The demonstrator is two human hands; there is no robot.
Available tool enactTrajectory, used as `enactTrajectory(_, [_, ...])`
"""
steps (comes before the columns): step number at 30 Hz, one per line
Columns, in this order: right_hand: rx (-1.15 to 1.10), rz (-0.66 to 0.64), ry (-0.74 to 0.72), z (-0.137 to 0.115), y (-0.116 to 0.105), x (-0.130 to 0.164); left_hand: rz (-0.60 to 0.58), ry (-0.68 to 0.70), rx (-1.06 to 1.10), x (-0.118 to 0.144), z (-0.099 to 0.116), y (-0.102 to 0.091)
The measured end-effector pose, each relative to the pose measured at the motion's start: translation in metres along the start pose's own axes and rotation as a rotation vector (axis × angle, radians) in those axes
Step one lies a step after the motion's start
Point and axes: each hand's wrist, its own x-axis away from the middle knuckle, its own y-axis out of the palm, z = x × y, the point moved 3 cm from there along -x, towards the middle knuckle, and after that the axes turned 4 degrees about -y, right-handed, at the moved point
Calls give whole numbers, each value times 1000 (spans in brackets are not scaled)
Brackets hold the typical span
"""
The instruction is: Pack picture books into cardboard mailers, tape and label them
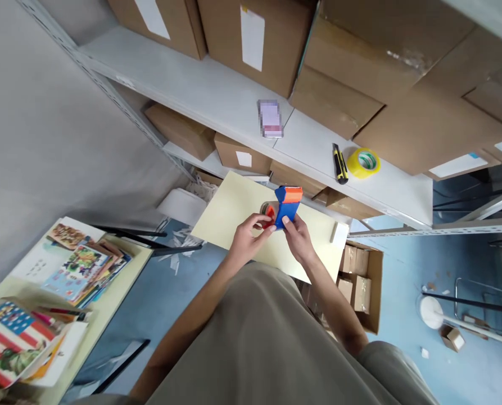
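Left fingers (262, 220) curl in a pinch on the reddish roll side of a blue and orange tape gun (285, 207), thumb on the near side. Right fingers (288, 223) press together against the blue body from below, closed on it. So both the left hand (247, 239) and the right hand (299, 239) hold the gun, which sits just above centre frame, raised over a pale yellow board (229, 216).

The board lies tilted across the middle of the frame, with a small white block (339, 233) at its right edge. Both bare forearms run down from the hands to a beige shirt (259, 349) filling the lower centre.

Above, a grey shelf (200, 93) crosses from upper left to right. On it, right of centre, lie a yellow and black cutter (339, 163) and, just beside it, a yellow tape roll (362, 162); further left is a blurred small packet (270, 118). Brown cartons (402, 73) stand along the top of the frame, and more sit on the shelf below.

At lower left a table (120, 275) bears a stack of colourful printed sheets (82, 267) and a flag-patterned print (14, 343). Right of centre, an open carton (366, 287) stands on the blue floor (402, 270).
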Motion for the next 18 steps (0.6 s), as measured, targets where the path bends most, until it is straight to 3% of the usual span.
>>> enactTrajectory(3, [-15,75,10,4,2,16,-22,68,-133,3,7,11])
enactTrajectory(9, [-24,222,43,4,-9,30,-114,146,-194,11,21,22])
enactTrajectory(12, [-57,296,45,1,-10,37,-2,217,-210,14,37,15])
enactTrajectory(14, [-99,306,36,-1,-10,42,103,210,-195,12,44,6])
enactTrajectory(15, [-122,301,33,-2,-10,45,100,188,-169,10,45,3])
enactTrajectory(18, [-170,272,42,-5,-10,52,-121,89,-52,2,42,0])
